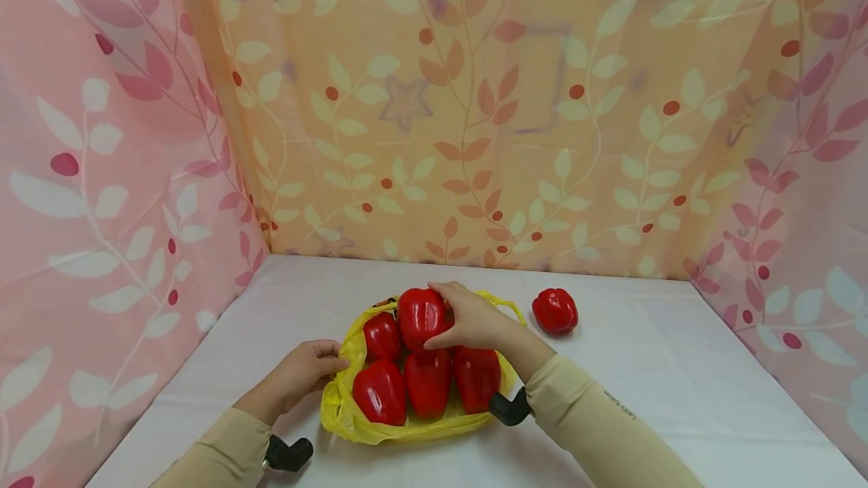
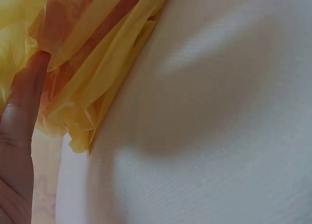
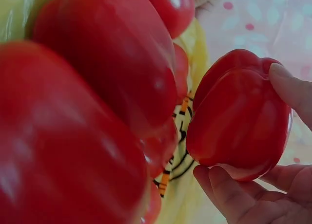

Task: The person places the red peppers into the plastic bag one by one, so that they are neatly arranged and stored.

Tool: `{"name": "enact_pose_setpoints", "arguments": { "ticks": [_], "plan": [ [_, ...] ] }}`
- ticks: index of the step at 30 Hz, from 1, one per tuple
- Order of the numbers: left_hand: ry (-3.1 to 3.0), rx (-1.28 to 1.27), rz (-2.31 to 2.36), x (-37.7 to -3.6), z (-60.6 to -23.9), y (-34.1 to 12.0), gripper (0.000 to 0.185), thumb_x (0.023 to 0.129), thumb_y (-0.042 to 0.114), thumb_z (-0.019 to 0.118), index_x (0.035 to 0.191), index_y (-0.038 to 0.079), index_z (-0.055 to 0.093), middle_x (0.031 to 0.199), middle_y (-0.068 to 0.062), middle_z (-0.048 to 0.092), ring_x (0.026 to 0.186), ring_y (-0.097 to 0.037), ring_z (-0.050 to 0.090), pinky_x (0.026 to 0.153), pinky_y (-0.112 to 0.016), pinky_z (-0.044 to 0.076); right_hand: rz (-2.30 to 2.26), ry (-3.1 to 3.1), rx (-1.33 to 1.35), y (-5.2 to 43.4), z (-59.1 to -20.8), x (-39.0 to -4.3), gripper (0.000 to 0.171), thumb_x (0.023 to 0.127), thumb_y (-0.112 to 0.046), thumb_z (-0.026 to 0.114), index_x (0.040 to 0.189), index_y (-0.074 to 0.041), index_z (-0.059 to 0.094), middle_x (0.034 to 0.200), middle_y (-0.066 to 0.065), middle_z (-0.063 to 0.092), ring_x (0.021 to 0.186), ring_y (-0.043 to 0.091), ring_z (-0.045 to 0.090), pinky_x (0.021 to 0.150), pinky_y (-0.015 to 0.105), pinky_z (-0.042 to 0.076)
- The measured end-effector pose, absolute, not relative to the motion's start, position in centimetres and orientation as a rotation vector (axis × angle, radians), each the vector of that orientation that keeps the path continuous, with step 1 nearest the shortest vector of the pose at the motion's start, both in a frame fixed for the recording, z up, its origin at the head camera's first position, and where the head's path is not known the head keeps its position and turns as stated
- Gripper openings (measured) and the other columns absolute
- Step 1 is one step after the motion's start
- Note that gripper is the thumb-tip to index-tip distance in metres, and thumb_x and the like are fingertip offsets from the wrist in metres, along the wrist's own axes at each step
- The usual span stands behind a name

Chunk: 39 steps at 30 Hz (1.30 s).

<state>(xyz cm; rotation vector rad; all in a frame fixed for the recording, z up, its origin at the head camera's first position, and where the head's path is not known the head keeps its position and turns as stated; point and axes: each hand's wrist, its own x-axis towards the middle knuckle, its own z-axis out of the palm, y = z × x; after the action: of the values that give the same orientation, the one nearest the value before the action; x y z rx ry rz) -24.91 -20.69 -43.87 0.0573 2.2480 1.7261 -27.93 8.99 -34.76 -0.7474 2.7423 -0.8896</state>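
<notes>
Yellow bag point(image 1: 353, 405) edge pinched by left hand point(image 1: 301, 371), right hand point(image 1: 475, 321) gripping pepper point(image 1: 420, 316)

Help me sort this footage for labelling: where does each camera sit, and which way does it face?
Head: sits high, looks down at the white table; both hands and sleeves show.
Left wrist: low by the left hand, faces the crinkled yellow plastic bag that it pinches.
Right wrist: beside the right hand, faces the glossy red bell pepper it grips.
Shared: the head and right wrist views both show that pepper.
</notes>
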Motion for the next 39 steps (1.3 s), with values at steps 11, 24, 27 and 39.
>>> {"name": "enact_pose_setpoints", "arguments": {
  "ticks": [11,24,27,39],
  "plan": [
    [2.251,0.064,1.72,-24.8,-43.6,-20.6,0.033,0.084,0.026,0.064,0.104,0.0,0.06,0.093,-0.008,0.062,0.078,-0.02,0.058,0.075,-0.032,0.053,-0.919,2.68,-0.693,7.2,-35.6,-28.0,0.093,0.065,-0.042,0.079,0.141,-0.02,0.03,0.131,-0.001,0.041,0.115,0.02,0.043,0.08,0.04,0.051],
    [2.26,0.03,1.724,-24.9,-43.6,-20.5,0.032,0.084,0.025,0.065,0.104,0.0,0.06,0.094,-0.008,0.063,0.079,-0.02,0.059,0.075,-0.033,0.053,-0.894,2.683,-0.676,6.0,-36.1,-28.2,0.091,0.064,-0.041,0.08,0.139,-0.021,0.032,0.13,-0.001,0.042,0.113,0.02,0.044,0.079,0.041,0.051],
    [2.255,0.028,1.723,-24.9,-43.5,-20.5,0.033,0.084,0.024,0.065,0.104,0.0,0.06,0.094,-0.008,0.063,0.08,-0.02,0.059,0.076,-0.033,0.053,-0.887,2.67,-0.678,5.9,-36.1,-28.1,0.091,0.064,-0.039,0.081,0.138,-0.021,0.033,0.129,-0.001,0.042,0.113,0.021,0.043,0.076,0.041,0.052],
    [2.241,0.061,1.717,-24.9,-43.4,-20.6,0.034,0.084,0.026,0.065,0.105,0.0,0.06,0.095,-0.008,0.063,0.08,-0.02,0.059,0.075,-0.033,0.053,-0.85,2.676,-0.708,6.1,-36.0,-27.9,0.093,0.064,-0.04,0.081,0.14,-0.02,0.031,0.13,0.0,0.042,0.114,0.02,0.043,0.081,0.043,0.05]
  ]
}}
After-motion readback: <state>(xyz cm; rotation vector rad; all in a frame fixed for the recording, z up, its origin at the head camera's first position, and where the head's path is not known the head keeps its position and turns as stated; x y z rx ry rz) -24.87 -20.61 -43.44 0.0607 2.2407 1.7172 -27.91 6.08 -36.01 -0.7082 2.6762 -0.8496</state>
